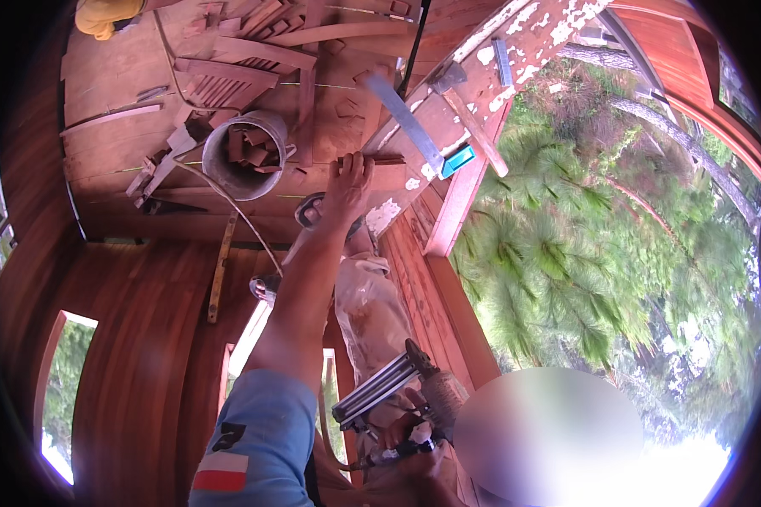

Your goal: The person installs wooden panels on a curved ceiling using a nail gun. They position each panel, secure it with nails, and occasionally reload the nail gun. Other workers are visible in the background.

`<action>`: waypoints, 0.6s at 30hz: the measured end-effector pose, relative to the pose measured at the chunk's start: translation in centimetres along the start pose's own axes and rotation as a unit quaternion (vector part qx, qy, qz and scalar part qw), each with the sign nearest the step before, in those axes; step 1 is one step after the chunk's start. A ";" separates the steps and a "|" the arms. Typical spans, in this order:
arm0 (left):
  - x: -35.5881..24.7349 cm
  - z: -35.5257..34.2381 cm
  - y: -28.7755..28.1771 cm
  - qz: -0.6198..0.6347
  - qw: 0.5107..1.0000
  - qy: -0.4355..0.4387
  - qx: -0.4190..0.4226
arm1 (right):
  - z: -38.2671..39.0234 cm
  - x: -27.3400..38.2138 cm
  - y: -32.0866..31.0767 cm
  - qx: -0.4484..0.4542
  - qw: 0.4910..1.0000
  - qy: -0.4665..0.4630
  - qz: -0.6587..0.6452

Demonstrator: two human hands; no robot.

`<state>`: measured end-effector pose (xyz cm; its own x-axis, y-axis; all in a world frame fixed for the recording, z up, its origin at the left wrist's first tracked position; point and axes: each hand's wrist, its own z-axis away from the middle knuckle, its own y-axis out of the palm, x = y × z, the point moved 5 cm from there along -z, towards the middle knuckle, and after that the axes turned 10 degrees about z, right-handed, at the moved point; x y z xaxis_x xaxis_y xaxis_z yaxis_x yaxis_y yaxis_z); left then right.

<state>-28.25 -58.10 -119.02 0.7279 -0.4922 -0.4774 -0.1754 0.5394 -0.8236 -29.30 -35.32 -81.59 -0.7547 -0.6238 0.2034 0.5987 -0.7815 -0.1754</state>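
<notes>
My left hand [351,179], at the end of an outstretched arm in a blue sleeve, has its fingers curled over a thin reddish wood strip [387,160] at the edge of a wooden board [313,176]. Close to my body, my right hand [410,452] is wrapped round a nail gun [440,397], partly hidden by the tool. Its long metal magazine [379,390] points to the left. A sandalled foot [309,209] is just below my left hand.
A grey bucket [217,160] of wood offcuts stands to the left, with a hose [237,207] beside it. Scattered wood slats [237,76] lie beyond. A hammer [475,133], turquoise box [458,160] and flat metal bar [406,122] rest on the peeling ledge, with trees outside.
</notes>
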 end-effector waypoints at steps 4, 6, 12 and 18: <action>0.0 -0.2 0.0 -0.019 1.000 0.007 0.001 | 0.2 -0.1 -0.1 -0.004 1.000 0.006 -0.005; -0.1 -0.2 -1.1 0.020 1.000 0.005 0.008 | 0.4 -0.1 -0.2 -0.003 1.000 0.004 -0.006; -0.8 3.2 -8.5 0.340 0.939 -0.052 -0.027 | 1.7 0.7 0.4 0.028 0.999 -0.033 -0.005; -3.7 10.0 -23.4 0.459 0.881 -0.080 -0.080 | 2.2 3.3 3.3 0.080 0.992 -0.099 0.013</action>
<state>-20.19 -62.07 -94.91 0.3114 0.2109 -0.9266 -0.8209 0.5509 -0.1505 -29.18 -39.99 -79.39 -0.6806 -0.6207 0.3893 0.6636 -0.7474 -0.0315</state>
